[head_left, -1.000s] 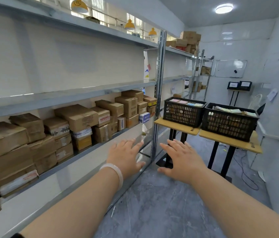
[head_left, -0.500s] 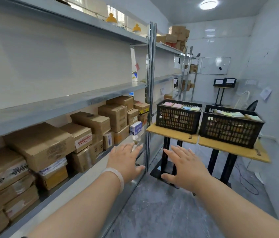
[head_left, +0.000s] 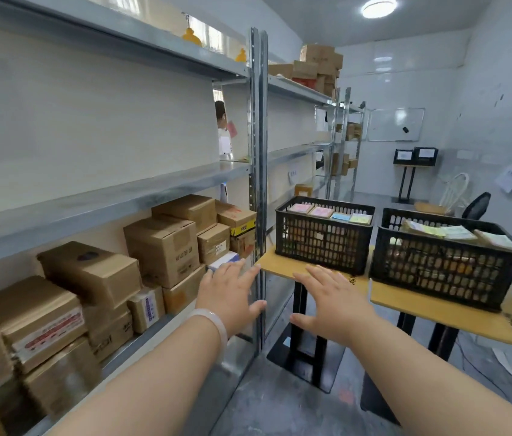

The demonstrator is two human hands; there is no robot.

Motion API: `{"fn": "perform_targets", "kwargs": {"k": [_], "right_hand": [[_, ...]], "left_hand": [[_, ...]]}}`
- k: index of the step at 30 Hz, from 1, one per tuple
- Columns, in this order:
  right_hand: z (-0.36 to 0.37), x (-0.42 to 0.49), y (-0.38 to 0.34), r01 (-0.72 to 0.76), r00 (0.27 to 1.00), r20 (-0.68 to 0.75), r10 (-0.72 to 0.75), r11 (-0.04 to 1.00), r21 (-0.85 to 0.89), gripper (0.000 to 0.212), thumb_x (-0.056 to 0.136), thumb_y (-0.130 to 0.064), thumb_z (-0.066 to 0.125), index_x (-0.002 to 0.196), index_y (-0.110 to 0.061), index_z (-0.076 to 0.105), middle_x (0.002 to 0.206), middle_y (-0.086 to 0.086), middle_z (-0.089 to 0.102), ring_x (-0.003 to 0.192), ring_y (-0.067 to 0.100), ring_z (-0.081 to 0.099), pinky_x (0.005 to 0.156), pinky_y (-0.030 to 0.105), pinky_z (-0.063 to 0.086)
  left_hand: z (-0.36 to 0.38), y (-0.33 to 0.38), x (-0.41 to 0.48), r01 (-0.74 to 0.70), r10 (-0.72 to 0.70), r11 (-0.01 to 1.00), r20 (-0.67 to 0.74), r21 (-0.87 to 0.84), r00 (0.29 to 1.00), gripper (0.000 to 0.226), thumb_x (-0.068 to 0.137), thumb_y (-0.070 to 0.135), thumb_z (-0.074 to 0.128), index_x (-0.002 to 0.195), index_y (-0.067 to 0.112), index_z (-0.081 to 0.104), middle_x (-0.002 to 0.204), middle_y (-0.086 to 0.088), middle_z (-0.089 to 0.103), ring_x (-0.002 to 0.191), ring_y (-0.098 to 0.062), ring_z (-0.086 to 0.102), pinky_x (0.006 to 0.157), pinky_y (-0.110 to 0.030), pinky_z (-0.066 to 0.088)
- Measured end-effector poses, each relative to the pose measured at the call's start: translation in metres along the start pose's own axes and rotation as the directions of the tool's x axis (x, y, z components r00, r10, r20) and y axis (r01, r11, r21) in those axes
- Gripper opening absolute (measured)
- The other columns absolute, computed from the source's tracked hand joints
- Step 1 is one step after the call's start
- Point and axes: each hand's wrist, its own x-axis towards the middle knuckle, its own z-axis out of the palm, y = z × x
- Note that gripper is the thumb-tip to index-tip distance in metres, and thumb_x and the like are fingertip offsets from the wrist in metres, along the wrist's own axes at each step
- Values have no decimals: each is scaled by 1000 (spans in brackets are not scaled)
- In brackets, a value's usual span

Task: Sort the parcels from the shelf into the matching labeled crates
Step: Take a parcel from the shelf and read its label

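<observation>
View: head camera, the only one, looking down an aisle.
Left hand (head_left: 232, 294): empty, fingers straight and spread, palm down, held in the air; a pale bracelet (head_left: 213, 325) sits on the wrist.
Right hand (head_left: 333, 305): also empty, fingers straight and splayed, level with the left hand and just beside it.
Shelf (head_left: 154, 193): runs along the left of the left hand; its post (head_left: 257, 184) rises just beside that hand's thumb.
Parcels (head_left: 163, 247): brown boxes stacked on the shelf, left of and beyond the left hand. A small blue-and-white box (head_left: 226, 259) lies just past its fingertips. Neither hand touches any of them.
Crates (head_left: 323, 237): two black ones, one straight beyond the right hand, the other (head_left: 446, 262) further to its right, each on its own table (head_left: 283, 265).
Cards (head_left: 331, 212): coloured slips lie along the tops of both crates; the writing is too small to read.
Done: through the mesh both crates seem to hold boxes, so some sorting looks finished; how much cannot be told.
Left: many parcels sit on the shelf, so most of the job looks outstanding.
Step in hand: probably a reach for the next parcel, judging by two empty hands at the shelf's end.
</observation>
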Motion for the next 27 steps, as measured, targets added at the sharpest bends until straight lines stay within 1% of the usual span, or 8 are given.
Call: {"fn": "perform_targets", "kwargs": {"k": [3,6,9,12,17,19,23,27], "right_hand": [[-2,53,40,33,999,-14,-33,999,8,89,81,-75,46,153,-36,12,163,-7,9,149,14,6,122,40,6],[2,103,74,26,999,-40,-24,998,63,89,80,-76,46,153,-37,13,161,-8,13,148,14,10,121,38,10],[20,147,97,18,1000,-7,-17,992,122,88,81,-76,46,153,-38,13,161,-9,14,147,14,11,119,36,9],[43,195,115,39,999,11,-41,990,139,87,81,-76,46,152,-40,12,161,-11,12,147,12,9,119,35,7],[73,280,132,89,996,12,-92,984,153,84,82,-73,47,152,-38,17,160,-11,16,146,11,12,119,35,9],[83,320,136,107,993,24,-112,983,150,83,83,-72,47,152,-38,17,160,-10,17,147,12,12,119,34,10],[90,404,138,137,990,-2,-139,975,173,81,84,-70,48,152,-38,19,159,-10,20,146,12,16,118,33,13],[105,466,134,177,983,15,-185,957,229,78,85,-68,48,151,-40,18,159,-11,22,145,12,19,117,34,17]], "left_hand": [[13,6,59,46,-46,999,-23,-4,999,75,90,65,45,153,38,17,161,3,22,148,-20,18,119,-48,21],[33,10,110,85,-86,996,-30,-27,996,74,90,67,45,153,39,18,161,4,23,147,-20,20,118,-46,20],[57,7,153,92,-92,995,-19,-27,996,74,89,67,45,152,40,18,160,4,24,147,-21,21,118,-45,20],[78,-4,200,113,-114,993,-23,-46,993,74,90,67,44,152,40,17,160,4,23,147,-21,20,117,-45,21],[111,-35,278,160,-162,981,-14,-113,987,73,90,64,46,152,39,17,161,4,21,147,-20,18,118,-46,19],[127,-52,310,203,-207,968,-15,-149,978,71,90,63,47,152,39,20,161,4,21,148,-21,18,118,-47,19],[146,-93,377,274,-285,939,-23,-210,958,71,89,63,47,151,38,22,159,4,24,147,-22,20,116,-48,24],[165,-122,424,363,-374,896,6,-256,927,72,89,63,47,151,39,19,162,4,19,149,-25,15,118,-46,19]]}}
